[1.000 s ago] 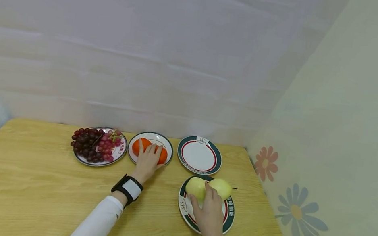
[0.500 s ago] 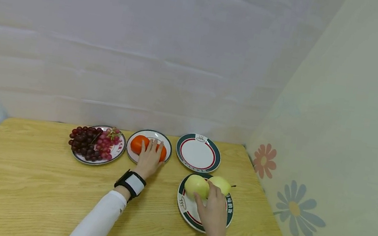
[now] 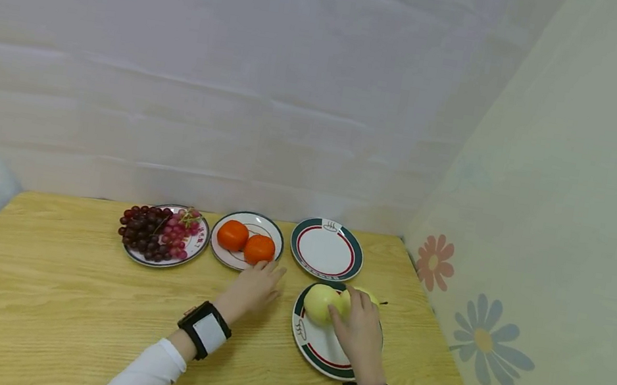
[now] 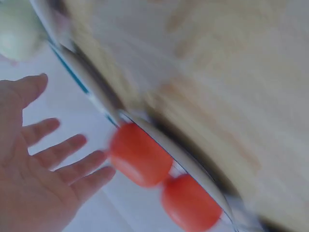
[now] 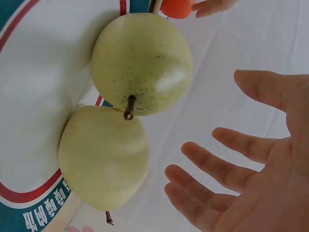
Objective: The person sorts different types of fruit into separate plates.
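My left hand (image 3: 252,287) has its fingers spread at the front edge of a small plate (image 3: 221,255) bearing two orange-red round fruits (image 3: 233,235). In the left wrist view that hand (image 4: 43,179) holds nothing, its fingertips close to the nearer fruit (image 4: 140,154); whether they touch is unclear. Over a green-rimmed plate (image 3: 322,361) hovers my right hand (image 3: 361,337), partly hiding the right one of two yellow-green pears (image 3: 320,304). The right wrist view shows a gap between these loosely spread fingers (image 5: 207,166) and both pears (image 5: 142,63).
A plate (image 3: 195,245) of dark and pink grapes (image 3: 149,232) stands at the back left. Another green-rimmed plate (image 3: 326,252), bare, lies at the back behind the pears. A wall cloth (image 3: 232,141) rises behind the wooden table (image 3: 59,301); a flowered side wall (image 3: 540,287) stands right.
My left hand has left the orange-red fruits and drawn back to the right and toward me, uncovering both. The right hand has shifted slightly right, covering more of the right pear.
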A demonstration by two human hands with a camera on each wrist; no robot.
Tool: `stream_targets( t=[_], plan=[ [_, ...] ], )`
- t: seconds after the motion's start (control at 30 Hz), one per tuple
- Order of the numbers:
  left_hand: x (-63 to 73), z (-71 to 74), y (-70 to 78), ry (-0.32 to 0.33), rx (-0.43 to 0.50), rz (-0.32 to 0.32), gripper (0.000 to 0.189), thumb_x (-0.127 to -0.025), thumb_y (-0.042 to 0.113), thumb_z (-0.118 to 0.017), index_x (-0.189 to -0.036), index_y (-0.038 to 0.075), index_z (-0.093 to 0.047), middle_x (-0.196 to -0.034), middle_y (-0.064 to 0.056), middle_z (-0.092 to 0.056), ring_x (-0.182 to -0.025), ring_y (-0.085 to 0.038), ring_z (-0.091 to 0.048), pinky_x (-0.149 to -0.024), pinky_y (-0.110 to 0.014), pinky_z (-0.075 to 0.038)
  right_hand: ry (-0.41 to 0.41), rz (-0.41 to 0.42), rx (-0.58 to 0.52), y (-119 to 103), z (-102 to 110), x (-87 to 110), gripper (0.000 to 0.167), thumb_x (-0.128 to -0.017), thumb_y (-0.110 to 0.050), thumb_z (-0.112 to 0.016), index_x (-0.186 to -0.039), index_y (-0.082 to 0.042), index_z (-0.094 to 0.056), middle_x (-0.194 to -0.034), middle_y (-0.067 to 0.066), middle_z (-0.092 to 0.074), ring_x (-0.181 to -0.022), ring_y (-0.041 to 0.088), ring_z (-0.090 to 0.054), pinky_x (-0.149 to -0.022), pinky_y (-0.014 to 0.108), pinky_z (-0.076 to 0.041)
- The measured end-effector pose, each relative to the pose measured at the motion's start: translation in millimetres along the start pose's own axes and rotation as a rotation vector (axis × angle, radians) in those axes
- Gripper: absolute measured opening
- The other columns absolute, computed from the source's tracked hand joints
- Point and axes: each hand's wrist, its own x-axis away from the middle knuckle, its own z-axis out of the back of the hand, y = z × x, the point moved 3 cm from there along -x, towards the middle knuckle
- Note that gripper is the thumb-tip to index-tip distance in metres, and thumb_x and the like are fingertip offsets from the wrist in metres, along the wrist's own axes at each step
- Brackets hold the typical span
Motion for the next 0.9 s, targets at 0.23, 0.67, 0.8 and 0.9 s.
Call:
stream_targets(
  t=[0.23,0.67,0.8,0.9],
  plan=[
    [15.7,-7.5,46.1,-0.078,0.013,0.046,0.046,-0.093,0.034,-0.056,-0.127,0.003,-0.055,-0.106,-0.012,-0.069,-0.095,-0.026,-0.067,-0.076,-0.037,-0.057,-0.127,0.054,0.015,1,-16,-9.6,0.058,-0.083,-0.032,-0.072,-0.13,-0.003,-0.054,-0.127,0.022,-0.055,-0.11,0.039,-0.055,-0.084,0.051,-0.052],
    [13.2,-25.4,68.0,0.016,-0.079,0.001,0.021,-0.087,0.028,-0.065,-0.088,0.008,-0.063,-0.065,0.0,-0.06,-0.058,-0.015,-0.06,-0.046,-0.028,-0.046,-0.206,0.201,0.088,-1,-35,-20.0,0.07,-0.072,-0.036,-0.081,-0.131,-0.009,-0.054,-0.12,0.017,-0.057,-0.105,0.034,-0.056,-0.076,0.047,-0.053],
    [12.9,-27.7,71.3,0.028,-0.094,-0.011,0.016,-0.088,0.025,-0.063,-0.09,0.008,-0.063,-0.067,0.0,-0.061,-0.058,-0.014,-0.06,-0.046,-0.027,-0.045,-0.208,0.26,0.138,-1,-37,-27.2,0.069,-0.066,-0.035,-0.085,-0.124,-0.01,-0.057,-0.113,0.015,-0.059,-0.099,0.034,-0.058,-0.075,0.048,-0.052],
    [13.0,-28.0,74.2,0.014,-0.078,-0.031,0.013,-0.089,0.02,-0.062,-0.092,0.008,-0.065,-0.069,-0.001,-0.063,-0.06,-0.014,-0.06,-0.046,-0.027,-0.045,-0.229,0.282,0.148,-1,-32,-39.2,0.066,-0.062,-0.031,-0.087,-0.118,-0.01,-0.058,-0.107,0.015,-0.061,-0.094,0.033,-0.06,-0.075,0.047,-0.053]
  ],
)
